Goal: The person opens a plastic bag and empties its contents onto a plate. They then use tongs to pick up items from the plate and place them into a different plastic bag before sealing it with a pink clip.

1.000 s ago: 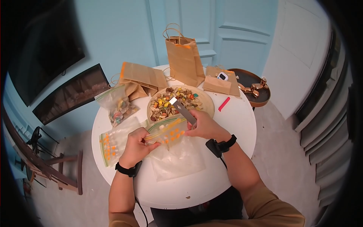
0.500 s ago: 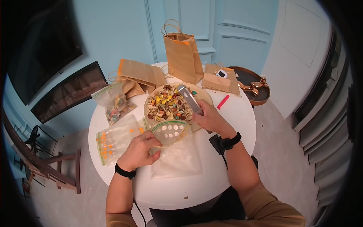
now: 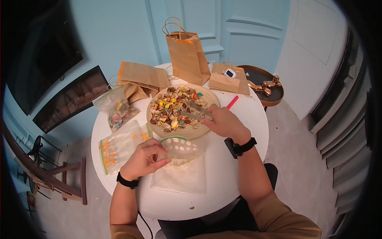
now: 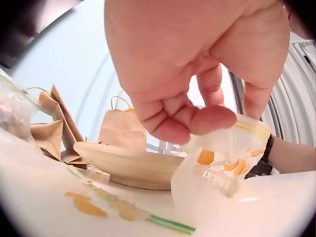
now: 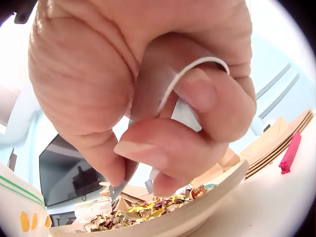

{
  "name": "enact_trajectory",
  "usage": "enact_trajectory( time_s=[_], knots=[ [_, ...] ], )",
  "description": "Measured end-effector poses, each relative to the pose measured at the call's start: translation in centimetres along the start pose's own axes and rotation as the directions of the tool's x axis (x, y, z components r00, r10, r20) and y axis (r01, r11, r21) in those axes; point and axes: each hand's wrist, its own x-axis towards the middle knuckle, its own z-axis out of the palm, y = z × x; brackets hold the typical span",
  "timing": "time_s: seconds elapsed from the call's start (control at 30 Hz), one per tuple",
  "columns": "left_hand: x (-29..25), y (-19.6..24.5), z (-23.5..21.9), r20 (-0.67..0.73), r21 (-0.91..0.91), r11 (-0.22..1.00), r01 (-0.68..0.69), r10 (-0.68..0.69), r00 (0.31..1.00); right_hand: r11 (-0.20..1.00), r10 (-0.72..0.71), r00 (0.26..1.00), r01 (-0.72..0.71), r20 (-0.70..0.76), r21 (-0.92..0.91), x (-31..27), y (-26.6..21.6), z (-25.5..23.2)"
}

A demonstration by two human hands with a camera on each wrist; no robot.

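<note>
A round wooden tray (image 3: 191, 134) holds a heap of dried, colourful petals and pieces. My right hand (image 3: 227, 122) grips metal tongs (image 3: 195, 116), whose two arms stand apart with their tips at the heap. In the right wrist view the fingers curl round the tongs (image 5: 153, 81). Nearer me lies a clear zip bag (image 3: 181, 175), its mouth spread wide. My left hand (image 3: 144, 158) pinches the bag's left rim between thumb and fingers; the left wrist view shows the pinched rim of the bag (image 4: 217, 148) with orange marks.
More flat zip bags (image 3: 119, 145) lie at the left, below a filled bag (image 3: 121, 113). Paper bags (image 3: 187, 57) stand and lie behind the tray. At the right are a pink stick (image 3: 232, 102), a small white device (image 3: 229, 73) and a side table (image 3: 274, 102).
My right hand has left the bag and brought the tongs to the heap, their arms now spread. The bag's mouth has opened wide; my left hand stays at its rim.
</note>
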Motion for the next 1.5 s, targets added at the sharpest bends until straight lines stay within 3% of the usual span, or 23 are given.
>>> enact_trajectory(
  time_s=[0.17, 0.27, 0.37, 0.57, 0.77, 0.87, 1.17, 1.37, 1.5],
  knots=[
    [-0.2, -0.7, -0.5, 0.039, -0.041, 0.999, 0.001, 0.001, 0.999, 0.999, -0.013, 1.0, 0.014, 0.022, -0.035, 0.0, -0.3, -0.4],
    [-0.2, -1.5, -0.3, 0.004, -0.022, 0.995, -0.095, 0.095, 0.995, 0.996, 0.022, 0.997, -0.015, 0.08, -0.082, 0.4, -1.1, -0.7],
    [-0.2, -1.4, -0.2, -0.017, 0.008, 0.995, -0.096, 0.097, 0.995, 0.986, -0.048, 0.997, 0.058, 0.066, -0.158, 1.3, -1.2, -0.5],
    [-0.3, 0.4, -1.1, 0.002, 0.011, 1.0, 0.01, -0.01, 1.0, 0.985, 0.048, 0.994, -0.031, 0.101, -0.169, 1.4, -1.7, -0.4],
    [-0.4, -0.2, -0.9, 0.026, 0.016, 0.994, 0.112, -0.112, 0.993, 0.98, 0.046, 0.996, -0.03, 0.075, -0.197, 1.4, -2.1, -0.7],
    [-0.3, -1.4, -0.7, 0.012, 0.057, 0.998, 0.025, -0.026, 1.0, 0.975, 0.077, 0.996, -0.068, 0.033, -0.214, 1.0, -1.8, -0.4],
    [-0.1, -1.1, -0.2, -0.064, -0.009, 0.987, 0.16, -0.16, 0.985, 0.984, -0.013, 0.997, -0.001, -0.079, -0.178, 0.2, -0.4, 0.2],
    [0.0, -1.4, 0.0, -0.083, 0.071, 0.99, 0.125, -0.119, 0.989, 0.971, -0.102, 0.986, 0.071, -0.131, -0.227, 0.2, 0.1, 1.1],
    [0.0, -1.5, 0.2, -0.086, 0.024, 0.987, 0.158, -0.155, 0.984, 0.974, -0.05, 0.993, 0.024, -0.109, -0.223, 0.4, 0.5, 0.9]
  ],
)
